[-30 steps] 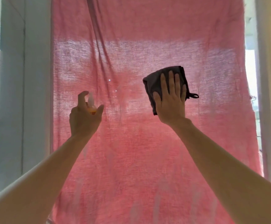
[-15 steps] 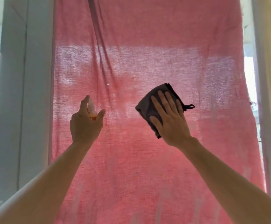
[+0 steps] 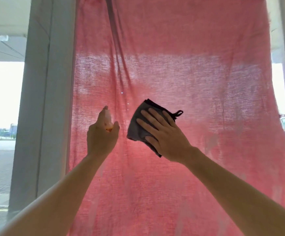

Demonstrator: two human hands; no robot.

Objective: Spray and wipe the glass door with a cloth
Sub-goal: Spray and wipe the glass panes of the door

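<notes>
Filling the view, the glass door (image 3: pixel 181 184) has a coarse pink curtain (image 3: pixel 189 74) behind it, both arms raised toward it. The right hand (image 3: pixel 165 137), fingers spread flat, presses a folded dark cloth (image 3: pixel 135 126) against the pane. Just beside it, the left hand (image 3: pixel 101 138) is curled around a small spray bottle (image 3: pixel 108 121), forefinger on top.

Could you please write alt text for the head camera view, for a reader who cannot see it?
A right hand presses a dark cloth flat against a glass door backed by a pink curtain, while the left hand holds up a small spray bottle beside it.
</notes>
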